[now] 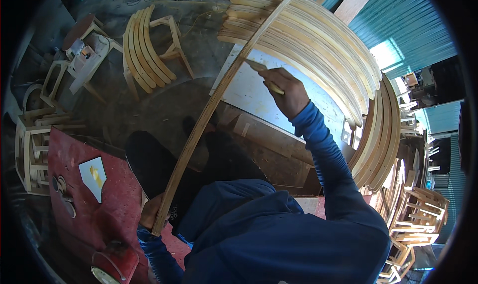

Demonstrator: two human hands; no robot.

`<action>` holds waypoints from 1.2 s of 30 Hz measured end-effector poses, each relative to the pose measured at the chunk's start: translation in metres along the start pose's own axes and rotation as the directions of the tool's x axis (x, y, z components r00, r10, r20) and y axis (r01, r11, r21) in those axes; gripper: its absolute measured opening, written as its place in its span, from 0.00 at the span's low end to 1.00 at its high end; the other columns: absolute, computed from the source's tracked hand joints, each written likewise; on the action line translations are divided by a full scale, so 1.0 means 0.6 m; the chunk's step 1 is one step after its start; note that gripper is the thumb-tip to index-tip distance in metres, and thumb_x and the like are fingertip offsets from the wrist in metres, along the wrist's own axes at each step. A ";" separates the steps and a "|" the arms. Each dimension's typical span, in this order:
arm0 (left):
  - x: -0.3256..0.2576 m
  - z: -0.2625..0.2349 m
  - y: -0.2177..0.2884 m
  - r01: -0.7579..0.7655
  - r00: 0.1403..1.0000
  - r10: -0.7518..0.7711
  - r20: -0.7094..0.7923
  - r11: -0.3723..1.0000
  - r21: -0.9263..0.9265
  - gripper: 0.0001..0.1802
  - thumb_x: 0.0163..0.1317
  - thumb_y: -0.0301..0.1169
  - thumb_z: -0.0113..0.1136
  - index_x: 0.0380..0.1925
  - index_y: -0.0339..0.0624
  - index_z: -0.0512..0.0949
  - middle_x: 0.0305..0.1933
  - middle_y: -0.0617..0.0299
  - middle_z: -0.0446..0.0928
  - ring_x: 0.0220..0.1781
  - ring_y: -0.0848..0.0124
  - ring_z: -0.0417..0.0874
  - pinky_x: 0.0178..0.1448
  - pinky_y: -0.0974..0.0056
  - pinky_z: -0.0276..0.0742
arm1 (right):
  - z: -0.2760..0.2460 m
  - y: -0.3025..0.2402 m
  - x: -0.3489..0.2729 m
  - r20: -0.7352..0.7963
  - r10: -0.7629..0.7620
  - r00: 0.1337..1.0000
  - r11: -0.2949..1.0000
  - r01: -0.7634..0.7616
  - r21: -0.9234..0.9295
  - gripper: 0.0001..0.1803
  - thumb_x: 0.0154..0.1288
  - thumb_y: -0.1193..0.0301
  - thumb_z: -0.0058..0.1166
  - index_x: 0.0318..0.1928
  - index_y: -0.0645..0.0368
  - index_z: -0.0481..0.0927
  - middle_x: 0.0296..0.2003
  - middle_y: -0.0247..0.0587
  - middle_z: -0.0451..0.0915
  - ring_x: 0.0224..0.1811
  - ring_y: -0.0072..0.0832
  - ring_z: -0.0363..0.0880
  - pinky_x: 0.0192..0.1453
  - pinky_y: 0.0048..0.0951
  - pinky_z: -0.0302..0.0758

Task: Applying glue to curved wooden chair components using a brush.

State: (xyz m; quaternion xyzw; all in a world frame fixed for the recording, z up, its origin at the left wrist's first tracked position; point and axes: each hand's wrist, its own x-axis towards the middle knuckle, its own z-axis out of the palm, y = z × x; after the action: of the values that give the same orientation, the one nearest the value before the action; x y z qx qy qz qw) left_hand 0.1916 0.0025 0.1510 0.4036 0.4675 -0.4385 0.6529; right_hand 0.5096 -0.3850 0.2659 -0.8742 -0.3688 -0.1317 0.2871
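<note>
A long, slightly curved wooden slat (204, 119) slants from low near my body up to the far stack, its far end lying over that stack. My left hand (151, 212) is closed around the slat's near end, its fingers partly hidden. In my right hand (286, 92) is a putty knife (255, 65) with a pale handle, its blade at the slat's edge. To my left, a white sheet (88, 169) with a smear of yellow paste lies on a red surface (124, 179).
Many curved slats (308, 45) are piled on a white-topped table (254, 89), with more (386, 134) at its right. Several slats (144, 50) rest on a wooden frame at far left. Round lids (62, 185) and a red container (119, 259) stand on the left. Chair frames (418, 214) fill the right side.
</note>
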 end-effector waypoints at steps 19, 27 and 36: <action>0.040 -0.037 -0.053 -0.408 0.913 0.401 0.081 0.903 0.132 0.34 0.73 0.53 0.49 0.68 0.39 0.68 0.27 0.65 0.76 0.21 0.78 0.77 0.22 0.71 0.76 | 0.007 0.030 0.040 0.049 -0.097 0.994 0.981 0.104 -0.163 0.14 0.63 0.76 0.63 0.50 0.58 0.84 0.44 0.48 0.84 0.44 0.47 0.85 0.49 0.38 0.82; 0.036 -0.040 -0.057 -0.458 0.874 0.436 0.212 0.887 0.065 0.47 0.68 0.64 0.51 0.71 0.35 0.62 0.28 0.66 0.76 0.23 0.79 0.77 0.25 0.74 0.76 | -0.027 0.065 0.054 -0.100 -0.063 0.993 0.996 0.056 -0.066 0.13 0.65 0.75 0.61 0.50 0.61 0.83 0.42 0.52 0.84 0.43 0.48 0.84 0.48 0.38 0.81; 0.041 -0.042 -0.061 -0.438 0.875 0.419 0.242 0.899 0.028 0.49 0.66 0.66 0.52 0.71 0.35 0.61 0.30 0.67 0.75 0.25 0.79 0.78 0.26 0.74 0.76 | -0.033 0.022 0.034 0.160 0.030 0.987 0.980 -0.060 0.188 0.12 0.68 0.73 0.61 0.51 0.63 0.83 0.43 0.52 0.85 0.43 0.40 0.87 0.48 0.34 0.82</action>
State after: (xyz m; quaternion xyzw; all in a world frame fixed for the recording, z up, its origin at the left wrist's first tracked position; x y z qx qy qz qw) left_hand 0.1550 0.0108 0.1169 0.4700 0.2695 -0.3456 0.7662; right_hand 0.5326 -0.3928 0.2853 -0.8581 -0.3813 -0.0197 0.3433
